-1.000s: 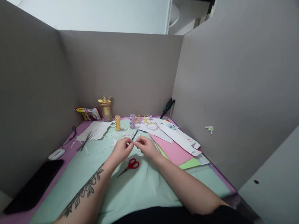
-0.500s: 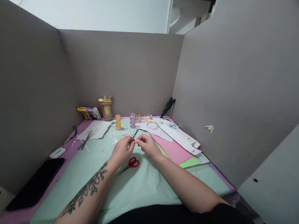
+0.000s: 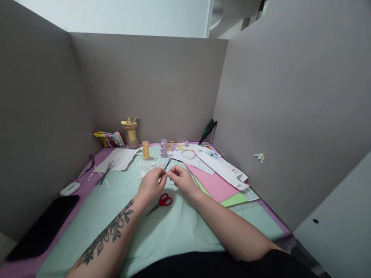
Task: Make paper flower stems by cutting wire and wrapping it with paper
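My left hand (image 3: 152, 184) and my right hand (image 3: 182, 179) meet fingertip to fingertip over the mint green sheet (image 3: 168, 229). Both pinch a small thin piece between them, too small to name; a thin blue stick (image 3: 167, 163) pokes out just beyond the fingers. Red-handled scissors (image 3: 161, 202) lie on the sheet right below the hands. White paper scraps (image 3: 145, 166) are scattered just behind the hands.
Grey partition walls close in three sides. At the back stand a yellow cup (image 3: 131, 133), an orange spool (image 3: 145, 149) and a purple spool (image 3: 164, 147). Pink paper (image 3: 215, 184) and white strips (image 3: 221, 166) lie right. A black phone (image 3: 39, 227) lies left.
Both hands stayed pinched together and shifted only slightly; the blue stick shows less beyond the fingers. The view tipped a little.
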`<state>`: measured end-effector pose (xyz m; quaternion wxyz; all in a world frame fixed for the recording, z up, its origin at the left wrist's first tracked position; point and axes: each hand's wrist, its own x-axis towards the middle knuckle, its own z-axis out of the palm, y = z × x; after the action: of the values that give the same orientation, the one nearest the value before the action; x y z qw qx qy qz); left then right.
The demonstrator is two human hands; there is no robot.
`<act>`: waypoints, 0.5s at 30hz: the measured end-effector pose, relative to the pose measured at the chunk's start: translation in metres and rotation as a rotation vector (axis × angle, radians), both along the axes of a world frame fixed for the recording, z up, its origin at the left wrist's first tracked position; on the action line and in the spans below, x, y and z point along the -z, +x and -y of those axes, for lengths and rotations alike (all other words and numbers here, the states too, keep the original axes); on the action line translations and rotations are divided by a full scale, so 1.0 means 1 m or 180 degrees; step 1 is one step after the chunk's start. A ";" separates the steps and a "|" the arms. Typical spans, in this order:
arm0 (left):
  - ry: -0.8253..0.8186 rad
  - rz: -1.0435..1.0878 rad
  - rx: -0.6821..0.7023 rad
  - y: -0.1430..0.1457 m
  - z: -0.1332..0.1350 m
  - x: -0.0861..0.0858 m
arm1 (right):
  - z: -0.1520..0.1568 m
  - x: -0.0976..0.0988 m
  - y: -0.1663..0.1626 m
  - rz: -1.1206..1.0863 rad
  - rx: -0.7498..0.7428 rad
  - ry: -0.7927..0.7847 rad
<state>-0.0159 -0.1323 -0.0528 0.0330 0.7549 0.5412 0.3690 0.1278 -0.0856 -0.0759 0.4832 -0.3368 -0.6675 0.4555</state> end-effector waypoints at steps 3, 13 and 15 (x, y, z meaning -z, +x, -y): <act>-0.0056 0.0069 -0.0032 0.000 -0.001 0.000 | 0.001 -0.001 -0.001 -0.0062 -0.0074 -0.0112; -0.0269 0.0518 -0.0072 -0.004 -0.004 -0.001 | -0.003 0.006 -0.005 -0.0366 -0.0315 -0.0651; -0.0318 0.0565 -0.0114 -0.004 -0.005 -0.002 | -0.004 0.008 -0.005 -0.0310 -0.0257 -0.0593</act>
<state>-0.0201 -0.1274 -0.0511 0.1119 0.7068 0.5673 0.4076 0.1223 -0.0811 -0.0843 0.4629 -0.3305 -0.6111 0.5505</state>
